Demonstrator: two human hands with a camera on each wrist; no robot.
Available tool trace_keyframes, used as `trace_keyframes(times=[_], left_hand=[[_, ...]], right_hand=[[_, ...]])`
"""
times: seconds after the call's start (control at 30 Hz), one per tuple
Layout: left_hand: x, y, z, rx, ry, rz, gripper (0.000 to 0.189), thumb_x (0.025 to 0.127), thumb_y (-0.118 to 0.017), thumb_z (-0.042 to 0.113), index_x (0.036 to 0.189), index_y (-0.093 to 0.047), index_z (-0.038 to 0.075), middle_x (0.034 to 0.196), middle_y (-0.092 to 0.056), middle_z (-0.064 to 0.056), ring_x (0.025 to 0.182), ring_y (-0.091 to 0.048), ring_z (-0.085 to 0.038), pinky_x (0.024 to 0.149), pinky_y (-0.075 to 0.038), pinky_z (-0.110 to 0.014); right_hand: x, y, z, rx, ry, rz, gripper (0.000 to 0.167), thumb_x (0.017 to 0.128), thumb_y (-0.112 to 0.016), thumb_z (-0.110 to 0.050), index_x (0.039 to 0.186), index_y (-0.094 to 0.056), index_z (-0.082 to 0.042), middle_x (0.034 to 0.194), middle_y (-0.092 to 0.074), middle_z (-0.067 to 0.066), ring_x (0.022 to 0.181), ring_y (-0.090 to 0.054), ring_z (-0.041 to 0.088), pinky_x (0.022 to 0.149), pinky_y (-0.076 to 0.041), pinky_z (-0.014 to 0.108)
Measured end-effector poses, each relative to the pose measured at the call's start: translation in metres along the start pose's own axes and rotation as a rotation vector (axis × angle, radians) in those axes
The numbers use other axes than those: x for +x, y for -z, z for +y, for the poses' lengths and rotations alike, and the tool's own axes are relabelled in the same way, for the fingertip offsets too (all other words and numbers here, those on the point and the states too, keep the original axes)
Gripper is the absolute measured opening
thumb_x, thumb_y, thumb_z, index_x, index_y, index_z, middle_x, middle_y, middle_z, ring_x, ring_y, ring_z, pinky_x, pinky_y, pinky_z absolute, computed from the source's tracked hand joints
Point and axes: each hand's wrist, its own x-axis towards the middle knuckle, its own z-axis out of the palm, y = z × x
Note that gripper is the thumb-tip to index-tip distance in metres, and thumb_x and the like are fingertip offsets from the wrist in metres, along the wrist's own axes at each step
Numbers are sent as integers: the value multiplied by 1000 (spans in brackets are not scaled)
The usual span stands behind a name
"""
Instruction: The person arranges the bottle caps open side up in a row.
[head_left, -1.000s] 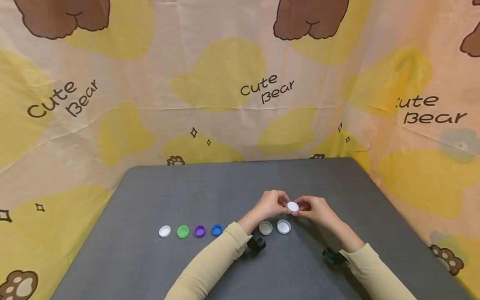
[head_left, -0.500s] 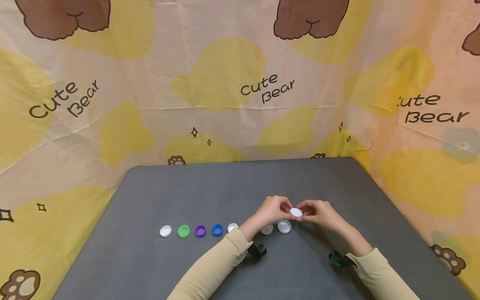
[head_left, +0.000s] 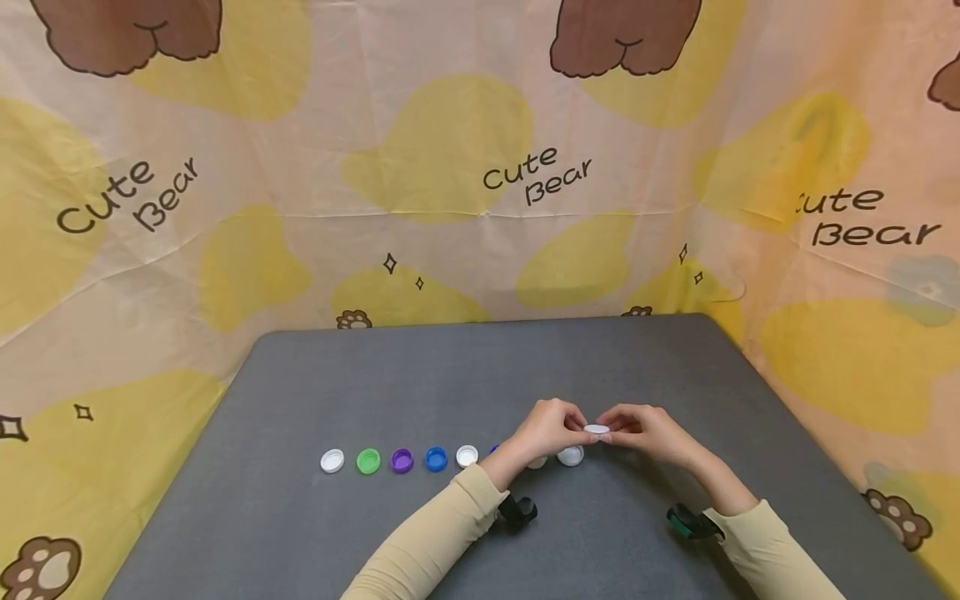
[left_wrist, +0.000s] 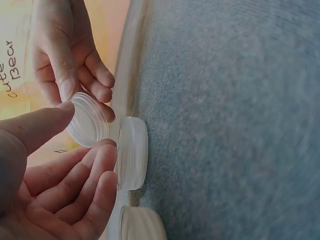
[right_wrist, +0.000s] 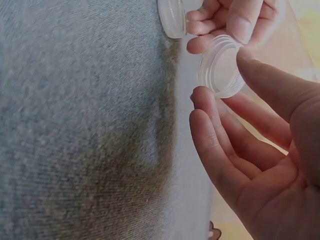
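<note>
Both hands pinch one small white bottle cap (head_left: 596, 429) between them, held just above the table. My left hand (head_left: 551, 427) grips its left edge and my right hand (head_left: 651, 431) its right edge, each with thumb and fingertips. Up close in the left wrist view, the cap (left_wrist: 89, 120) is translucent, with a ridged side and its hollow inside showing. In the right wrist view, the same cap (right_wrist: 220, 70) is tilted between the thumbs and fingers. Just below the hands lies a white cap (head_left: 571, 457); another white cap (head_left: 537, 462) is partly hidden by the left wrist.
A row of caps runs leftward on the grey table (head_left: 390, 392): a white cap (head_left: 467, 456), a blue cap (head_left: 437, 458), a purple cap (head_left: 402, 460), a green cap (head_left: 368, 461) and another white cap (head_left: 332, 461). A printed cloth (head_left: 420, 167) hangs behind.
Both hands have moved slightly down and to the right with the held cap. Its face has tilted flatter as seen from the head. The caps in the row have stayed put.
</note>
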Motion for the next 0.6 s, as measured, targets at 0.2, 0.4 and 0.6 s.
trace_keyframes(times=[0.2,0.4,0.6], left_hand=[[1,-3,0,-29,-5,11,23,82,-73,35,86,-74,13,72,-68,10,60,-55,2,56,-45,-15],[3,-2,4,-41,-34,47,22,85,-70,38,83,-75,17,72,-66,12,60,-53,1,55,-44,-16],[5,-3,5,-8,-81,69,14,86,-70,29,86,-75,16,76,-69,10,61,-53,3,57,-44,-13]], right_hand=[[-1,0,5,43,-13,-11,23,91,-64,-29,105,-68,-12,90,-71,5,74,-66,14,63,-54,26],[-3,3,5,99,-23,-1,20,93,-60,-27,105,-69,-13,89,-71,10,76,-68,22,66,-56,33],[-5,6,8,140,-43,-6,21,94,-59,-22,104,-68,-7,87,-71,11,75,-69,21,67,-56,32]])
